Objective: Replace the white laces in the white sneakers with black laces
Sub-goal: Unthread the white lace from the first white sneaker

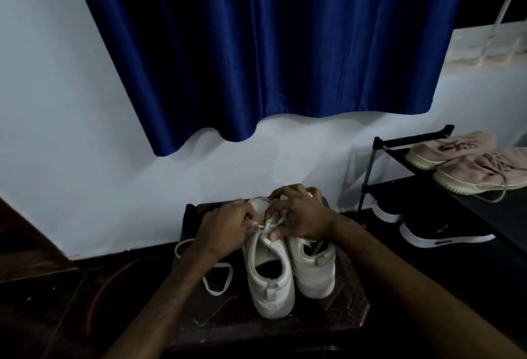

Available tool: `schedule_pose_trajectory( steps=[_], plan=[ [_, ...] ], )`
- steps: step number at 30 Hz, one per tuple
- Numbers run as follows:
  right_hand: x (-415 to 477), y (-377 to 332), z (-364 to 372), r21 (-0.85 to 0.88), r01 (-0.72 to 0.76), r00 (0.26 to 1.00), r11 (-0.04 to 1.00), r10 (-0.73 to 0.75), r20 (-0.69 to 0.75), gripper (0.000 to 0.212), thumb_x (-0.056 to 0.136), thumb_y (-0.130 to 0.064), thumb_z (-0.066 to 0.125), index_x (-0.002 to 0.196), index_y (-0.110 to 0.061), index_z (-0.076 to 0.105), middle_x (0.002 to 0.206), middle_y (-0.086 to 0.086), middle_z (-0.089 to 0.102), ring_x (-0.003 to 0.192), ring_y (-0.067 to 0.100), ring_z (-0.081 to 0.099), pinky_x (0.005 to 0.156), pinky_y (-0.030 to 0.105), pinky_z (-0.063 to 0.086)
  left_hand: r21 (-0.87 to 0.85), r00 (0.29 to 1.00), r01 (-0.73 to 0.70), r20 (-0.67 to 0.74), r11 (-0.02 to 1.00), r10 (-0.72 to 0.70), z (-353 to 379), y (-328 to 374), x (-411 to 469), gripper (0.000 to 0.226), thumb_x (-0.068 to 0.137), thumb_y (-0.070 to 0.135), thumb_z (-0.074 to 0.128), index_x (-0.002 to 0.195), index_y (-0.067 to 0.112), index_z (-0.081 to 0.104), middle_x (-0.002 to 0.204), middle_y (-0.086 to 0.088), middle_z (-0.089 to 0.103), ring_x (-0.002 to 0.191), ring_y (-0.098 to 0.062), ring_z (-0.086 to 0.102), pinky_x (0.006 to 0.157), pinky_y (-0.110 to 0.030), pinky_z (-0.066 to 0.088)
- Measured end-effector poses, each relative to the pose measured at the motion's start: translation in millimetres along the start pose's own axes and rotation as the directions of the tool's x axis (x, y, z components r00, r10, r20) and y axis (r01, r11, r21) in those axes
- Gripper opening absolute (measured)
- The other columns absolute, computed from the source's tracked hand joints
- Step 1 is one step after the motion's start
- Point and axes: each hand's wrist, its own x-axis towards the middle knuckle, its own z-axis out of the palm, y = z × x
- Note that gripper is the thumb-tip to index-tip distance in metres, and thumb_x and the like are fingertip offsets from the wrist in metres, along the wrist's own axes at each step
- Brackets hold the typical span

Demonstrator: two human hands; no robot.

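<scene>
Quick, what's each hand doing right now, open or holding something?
Left hand: pinches the white lace.
Right hand: fingers curled round the white sneaker, by its laces.

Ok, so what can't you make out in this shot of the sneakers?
Head view:
1. Front eyelets of the white sneakers: covered by the left hand and right hand.
2. Black laces: none identifiable; the dark table is too dim.
3. Dark object at the table's far left corner: too dark to name.
4. Nearer pink sneaker: cut off by the right edge.
</scene>
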Motion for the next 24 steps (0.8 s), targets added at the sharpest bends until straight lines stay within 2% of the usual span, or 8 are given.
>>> schedule_pose_trajectory(
  steps=[3, 6, 9, 11, 14, 16, 21, 24],
  plan=[
    [-0.1, 0.2, -0.7, 0.000, -0.004, 1.000, 1.000, 0.004, 0.008, 0.050, 0.067, -0.074, 0.066, 0.110, -0.050, 0.061, 0.137, -0.020, 0.039, 0.133, 0.012, 0.021, 0.109, 0.055, 0.013, 0.199, 0.996, -0.012, -0.088, 0.980, 0.030, -6.7, -12.5, -4.9, 0.011, 0.098, 0.027, 0.049, 0.101, 0.028, 0.059, 0.107, 0.010, 0.055, 0.100, -0.013, 0.059, 0.077, -0.033, 0.047],
    [0.4, -0.1, -1.4, -0.007, 0.004, 1.000, 1.000, -0.004, 0.006, 0.049, 0.067, -0.075, 0.065, 0.110, -0.051, 0.060, 0.137, -0.021, 0.039, 0.134, 0.012, 0.021, 0.109, 0.056, 0.012, 0.239, 0.970, 0.191, -0.195, 0.952, -0.146, -21.0, -46.2, -11.3, 0.015, 0.093, 0.014, 0.050, 0.102, 0.023, 0.059, 0.104, 0.002, 0.051, 0.100, -0.020, 0.056, 0.074, -0.036, 0.046],
    [0.8, 0.1, 0.1, 0.002, 0.005, 1.000, 1.000, -0.005, 0.001, 0.049, 0.067, -0.075, 0.066, 0.109, -0.050, 0.061, 0.136, -0.021, 0.039, 0.133, 0.012, 0.022, 0.110, 0.057, 0.012, 0.241, 0.946, 0.323, -0.045, 0.915, -0.322, -21.6, -65.7, -19.9, 0.016, 0.091, 0.014, 0.051, 0.101, 0.023, 0.058, 0.106, -0.001, 0.049, 0.105, -0.024, 0.056, 0.080, -0.039, 0.048],
    [0.5, 0.8, 0.4, 0.001, 0.011, 1.000, 1.000, -0.011, -0.004, 0.049, 0.066, -0.074, 0.066, 0.109, -0.051, 0.061, 0.135, -0.022, 0.040, 0.133, 0.012, 0.023, 0.110, 0.057, 0.013, 0.147, 0.975, 0.219, -0.010, 0.965, -0.220, -9.8, -59.2, -23.0, 0.010, 0.094, 0.019, 0.054, 0.097, 0.028, 0.057, 0.106, 0.007, 0.050, 0.105, -0.018, 0.057, 0.083, -0.039, 0.049],
    [0.7, 1.4, 1.3, 0.012, 0.010, 1.000, 1.000, -0.010, -0.005, 0.049, 0.066, -0.074, 0.066, 0.109, -0.050, 0.061, 0.134, -0.022, 0.040, 0.132, 0.011, 0.023, 0.110, 0.057, 0.013, -0.070, 1.000, 0.007, -0.020, 0.998, -0.008, 3.5, -30.0, -17.8, 0.019, 0.094, 0.029, 0.058, 0.112, 0.032, 0.063, 0.115, 0.018, 0.055, 0.106, -0.004, 0.054, 0.087, -0.033, 0.048],
    [1.6, 1.7, 2.5, 0.014, 0.005, 1.000, 1.000, -0.005, -0.006, 0.049, 0.066, -0.075, 0.066, 0.108, -0.050, 0.060, 0.135, -0.022, 0.039, 0.132, 0.011, 0.023, 0.110, 0.057, 0.012, -0.126, 0.998, -0.045, 0.029, 0.991, 0.050, 10.3, -13.3, -9.9, 0.021, 0.093, 0.030, 0.060, 0.113, 0.033, 0.067, 0.115, 0.019, 0.057, 0.107, -0.003, 0.055, 0.088, -0.029, 0.047],
    [2.1, 4.6, 3.7, 0.008, 0.008, 1.000, 1.000, -0.008, -0.009, 0.051, 0.065, -0.076, 0.065, 0.109, -0.051, 0.059, 0.135, -0.022, 0.039, 0.131, 0.011, 0.023, 0.109, 0.056, 0.013, -0.057, 0.998, -0.028, -0.053, 0.998, 0.025, 11.9, -4.5, -0.9, 0.008, 0.089, 0.032, 0.064, 0.096, 0.031, 0.068, 0.103, 0.014, 0.060, 0.097, -0.007, 0.060, 0.079, -0.028, 0.046],
    [2.8, 5.0, 3.2, 0.009, 0.007, 1.000, 1.000, -0.007, -0.002, 0.051, 0.065, -0.076, 0.065, 0.110, -0.051, 0.059, 0.136, -0.022, 0.039, 0.132, 0.012, 0.023, 0.109, 0.055, 0.014, 0.135, 0.977, -0.158, -0.119, 0.978, 0.174, 13.6, -4.2, -3.9, 0.005, 0.090, 0.032, 0.061, 0.092, 0.028, 0.062, 0.098, 0.010, 0.060, 0.092, -0.013, 0.063, 0.071, -0.031, 0.046]
  ],
)
